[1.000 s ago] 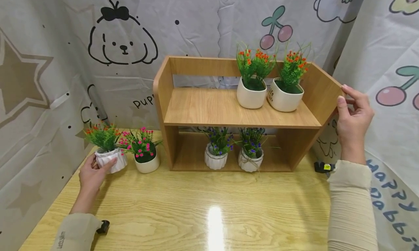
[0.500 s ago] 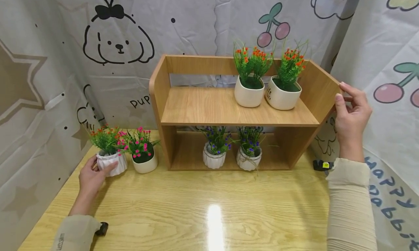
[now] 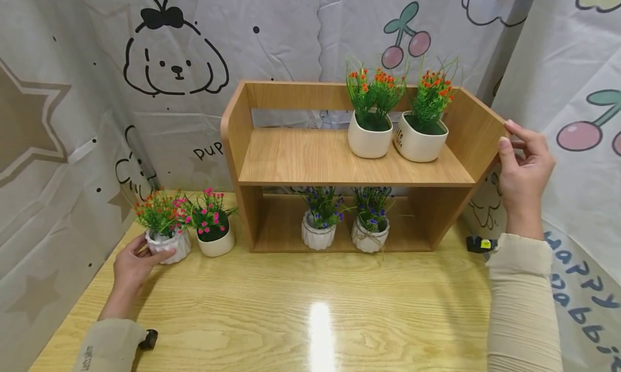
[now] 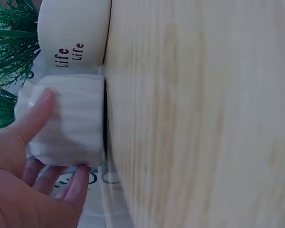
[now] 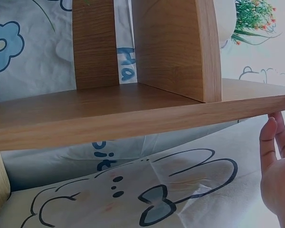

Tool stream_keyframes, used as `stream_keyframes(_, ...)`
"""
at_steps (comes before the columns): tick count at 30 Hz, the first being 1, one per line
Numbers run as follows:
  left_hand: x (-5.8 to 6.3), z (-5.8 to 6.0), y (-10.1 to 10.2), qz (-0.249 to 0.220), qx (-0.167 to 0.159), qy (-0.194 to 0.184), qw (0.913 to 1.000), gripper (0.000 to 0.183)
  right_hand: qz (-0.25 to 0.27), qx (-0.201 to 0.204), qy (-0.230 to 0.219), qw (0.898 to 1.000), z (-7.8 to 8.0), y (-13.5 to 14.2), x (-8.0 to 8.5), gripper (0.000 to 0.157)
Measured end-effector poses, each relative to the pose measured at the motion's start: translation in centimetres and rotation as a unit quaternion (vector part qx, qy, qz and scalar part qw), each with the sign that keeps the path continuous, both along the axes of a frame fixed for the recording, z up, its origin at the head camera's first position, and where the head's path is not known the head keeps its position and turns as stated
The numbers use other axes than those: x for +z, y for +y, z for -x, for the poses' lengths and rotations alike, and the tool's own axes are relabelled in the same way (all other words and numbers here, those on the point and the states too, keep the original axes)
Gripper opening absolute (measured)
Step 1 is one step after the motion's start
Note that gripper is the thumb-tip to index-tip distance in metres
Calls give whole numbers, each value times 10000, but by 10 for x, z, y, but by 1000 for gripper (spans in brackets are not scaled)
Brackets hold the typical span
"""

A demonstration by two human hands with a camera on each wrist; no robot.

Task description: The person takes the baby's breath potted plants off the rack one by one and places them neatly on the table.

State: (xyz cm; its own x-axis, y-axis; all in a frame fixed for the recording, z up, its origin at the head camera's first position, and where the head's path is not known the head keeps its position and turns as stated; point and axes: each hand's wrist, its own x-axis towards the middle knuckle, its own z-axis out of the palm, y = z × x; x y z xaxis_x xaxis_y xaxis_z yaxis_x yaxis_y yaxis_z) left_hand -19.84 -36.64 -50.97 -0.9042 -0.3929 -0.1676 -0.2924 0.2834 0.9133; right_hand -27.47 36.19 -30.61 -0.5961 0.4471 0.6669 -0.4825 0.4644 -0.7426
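Note:
My left hand (image 3: 138,260) grips a ribbed white pot (image 3: 168,247) of orange-red flowers standing at the table's left rear. In the left wrist view the thumb (image 4: 35,116) and fingers wrap that ribbed pot (image 4: 71,121). Touching it on the right is a smooth white pot (image 3: 216,243) of pink flowers, lettered "Life" (image 4: 73,33). My right hand (image 3: 510,137) pinches the front edge of the right side panel of a two-tier wooden shelf (image 3: 339,159). The right wrist view shows its fingers (image 5: 274,152) by the panel (image 5: 133,118).
Two white pots with orange flowers (image 3: 371,135) (image 3: 421,137) stand on the upper board. Two pots of blue flowers (image 3: 318,233) (image 3: 370,234) sit below. A small black and yellow object (image 3: 480,245) lies right of the shelf. Printed curtains (image 3: 58,118) close in the table (image 3: 310,307).
The ribbed pot in my left hand has shifted slightly toward me and nearer the pink-flowered pot. My right hand stays on the shelf's side panel.

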Motion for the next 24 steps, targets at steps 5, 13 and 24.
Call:
stream_keyframes(5,-2,1,-3,11,-59,-98,9999,100,7,-31,-50,10000,4,5,-2,29)
stream_keyframes(13,-2,-2,-3,85,-226,-35,9997,101,25,-25,-73,10000,4,5,-2,29)
stream_keyframes(24,-2,-2,-3,216,-420,-32,9989,102,38,8,-99,9999,2,4,-2,30)
